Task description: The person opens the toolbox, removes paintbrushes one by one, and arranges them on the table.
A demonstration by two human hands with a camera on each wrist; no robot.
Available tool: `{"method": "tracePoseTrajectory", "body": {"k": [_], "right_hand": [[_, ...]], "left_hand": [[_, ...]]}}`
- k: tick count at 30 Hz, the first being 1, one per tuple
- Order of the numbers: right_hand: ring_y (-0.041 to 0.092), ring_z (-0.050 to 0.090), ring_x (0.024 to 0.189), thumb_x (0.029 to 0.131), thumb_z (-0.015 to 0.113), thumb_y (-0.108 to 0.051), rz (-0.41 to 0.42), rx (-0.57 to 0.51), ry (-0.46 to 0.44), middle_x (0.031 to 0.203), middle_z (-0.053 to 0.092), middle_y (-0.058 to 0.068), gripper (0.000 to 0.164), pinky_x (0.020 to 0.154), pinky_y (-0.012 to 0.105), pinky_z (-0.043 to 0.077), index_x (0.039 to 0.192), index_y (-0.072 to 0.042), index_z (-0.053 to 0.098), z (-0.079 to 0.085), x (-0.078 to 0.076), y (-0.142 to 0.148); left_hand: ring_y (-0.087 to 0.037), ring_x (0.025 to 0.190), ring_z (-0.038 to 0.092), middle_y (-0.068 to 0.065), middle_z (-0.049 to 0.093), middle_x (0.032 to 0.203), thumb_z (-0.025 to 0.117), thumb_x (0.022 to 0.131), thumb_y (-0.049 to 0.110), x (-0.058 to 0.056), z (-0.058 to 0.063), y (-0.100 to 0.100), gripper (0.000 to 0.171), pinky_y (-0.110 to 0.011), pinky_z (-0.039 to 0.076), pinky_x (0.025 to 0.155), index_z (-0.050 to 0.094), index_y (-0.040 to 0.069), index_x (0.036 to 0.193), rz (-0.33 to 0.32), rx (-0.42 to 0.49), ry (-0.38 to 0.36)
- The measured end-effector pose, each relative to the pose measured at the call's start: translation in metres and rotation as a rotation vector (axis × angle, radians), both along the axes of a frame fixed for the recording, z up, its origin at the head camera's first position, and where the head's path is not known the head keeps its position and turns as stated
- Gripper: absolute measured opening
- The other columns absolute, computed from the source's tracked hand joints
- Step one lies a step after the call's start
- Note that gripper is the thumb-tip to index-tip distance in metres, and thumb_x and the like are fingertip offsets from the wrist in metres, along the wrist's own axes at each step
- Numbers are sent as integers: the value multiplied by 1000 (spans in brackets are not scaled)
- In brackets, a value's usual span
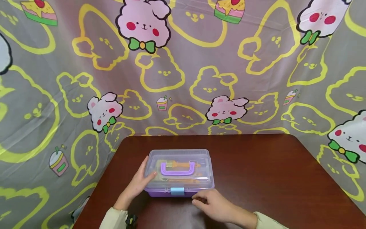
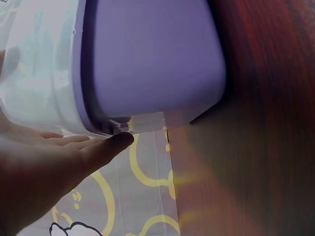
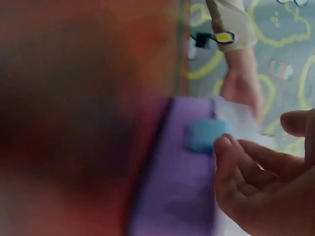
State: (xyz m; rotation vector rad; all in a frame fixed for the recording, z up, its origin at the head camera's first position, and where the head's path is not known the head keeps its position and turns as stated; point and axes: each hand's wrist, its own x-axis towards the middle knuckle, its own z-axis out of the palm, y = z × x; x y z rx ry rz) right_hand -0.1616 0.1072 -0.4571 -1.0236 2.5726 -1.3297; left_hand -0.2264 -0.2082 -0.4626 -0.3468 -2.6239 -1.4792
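A plastic storage box point(image 1: 154, 192) with a purple base and a clear lid sits on the table, its lid down. A purple handle point(image 1: 177, 173) lies on the lid, and a light blue latch point(image 1: 177, 191) is at the front. Through the lid shows an orange-handled brush point(image 1: 181, 164). My left hand point(image 1: 139, 181) rests on the box's left side, thumb over the lid and fingers along the side. Near the front right edge, to the right of the latch, my right hand point(image 1: 214, 205) has loosely bent fingers with nothing between them.
The dark brown table point(image 1: 257, 171) extends to the right of the box. A cloth point(image 1: 183, 79) printed with rabbits and yellow outlines hangs behind the table and along both sides. A dark band point(image 1: 131, 220) is on the left wrist.
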Motion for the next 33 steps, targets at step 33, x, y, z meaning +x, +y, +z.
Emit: {"method": "tracePoseTrajectory", "body": {"k": [33], "right_hand": [[15,62,72,91,60,-41,-303,-737,-1031,84,66,9,58,66,22,49,109,14,54,-55,-8,-64]], "left_hand": [[-42,134,26,-29,22,149,63,89,20,-2,-4,1,80,-55,19,106,16,-6,147,-9,53,-27]]}}
